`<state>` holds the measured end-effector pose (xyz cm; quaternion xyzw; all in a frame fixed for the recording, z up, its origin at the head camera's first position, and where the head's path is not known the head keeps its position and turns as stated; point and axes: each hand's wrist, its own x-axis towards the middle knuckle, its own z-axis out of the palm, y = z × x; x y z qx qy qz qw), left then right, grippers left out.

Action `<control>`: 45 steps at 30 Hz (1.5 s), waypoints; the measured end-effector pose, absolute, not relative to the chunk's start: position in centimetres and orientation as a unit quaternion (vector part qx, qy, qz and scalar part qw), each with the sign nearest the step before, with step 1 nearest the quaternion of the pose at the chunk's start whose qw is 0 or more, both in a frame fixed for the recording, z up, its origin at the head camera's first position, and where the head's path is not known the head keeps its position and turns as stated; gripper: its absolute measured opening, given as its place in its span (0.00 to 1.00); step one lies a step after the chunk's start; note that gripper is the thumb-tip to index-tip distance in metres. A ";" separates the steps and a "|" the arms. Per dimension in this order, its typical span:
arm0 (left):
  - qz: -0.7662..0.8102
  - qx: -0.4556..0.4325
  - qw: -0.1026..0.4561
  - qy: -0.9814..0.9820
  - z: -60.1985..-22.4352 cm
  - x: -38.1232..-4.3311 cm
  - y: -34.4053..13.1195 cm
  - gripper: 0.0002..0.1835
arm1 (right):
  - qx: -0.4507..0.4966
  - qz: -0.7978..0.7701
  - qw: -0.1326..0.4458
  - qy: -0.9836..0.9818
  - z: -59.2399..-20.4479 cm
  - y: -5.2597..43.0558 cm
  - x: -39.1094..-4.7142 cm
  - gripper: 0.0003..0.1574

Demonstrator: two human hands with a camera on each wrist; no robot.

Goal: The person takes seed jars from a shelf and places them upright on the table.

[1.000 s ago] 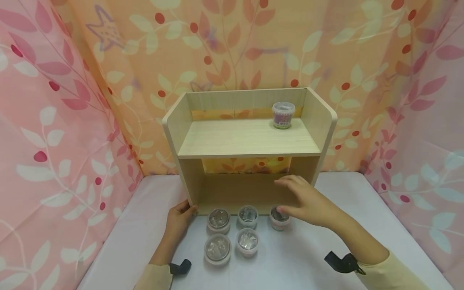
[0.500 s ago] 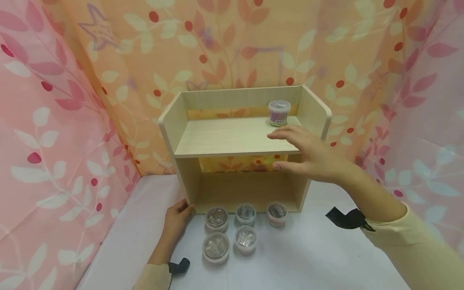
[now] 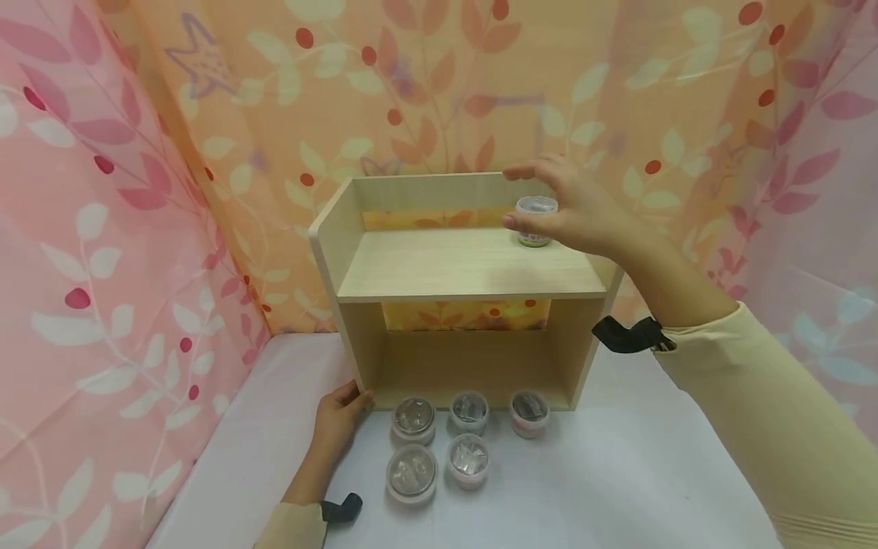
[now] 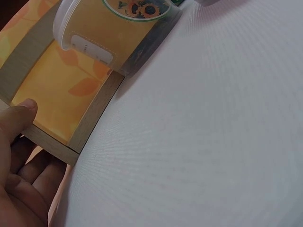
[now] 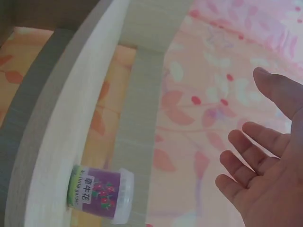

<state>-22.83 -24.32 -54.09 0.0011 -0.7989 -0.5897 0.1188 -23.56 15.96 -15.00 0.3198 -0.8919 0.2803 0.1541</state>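
Note:
My left hand [image 3: 339,415] grips the lower front corner of the wooden shelf's [image 3: 439,296] left side panel. In the left wrist view the thumb [image 4: 23,111] lies on the inner side, with the fingers behind the panel. On the upper board stands a small plastic tub [image 3: 533,238] with a purple label, partly hidden by my right hand [image 3: 572,206] in the head view. That hand is open, thumb and fingers apart. The right wrist view shows a gap between its fingers [image 5: 236,165] and the tub [image 5: 102,193].
Several clear-lidded tubs stand before the shelf: a front-left one [image 3: 411,474], one behind it [image 3: 414,419], a middle pair [image 3: 469,461] and a right one [image 3: 529,414]. A white cloth [image 3: 583,488] covers the table. Patterned curtains [image 3: 439,84] hang at back and sides.
My right hand has risen from beside the right front tub, past the upper board's edge, to the tub up there. The left hand has kept its grip on the shelf.

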 end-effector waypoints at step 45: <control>-0.578 0.001 0.119 -0.807 -54.3 -22.9 -24.4 0.22 | -0.030 0.432 0.011 -0.901 -18.1 15.8 -31.7 0.55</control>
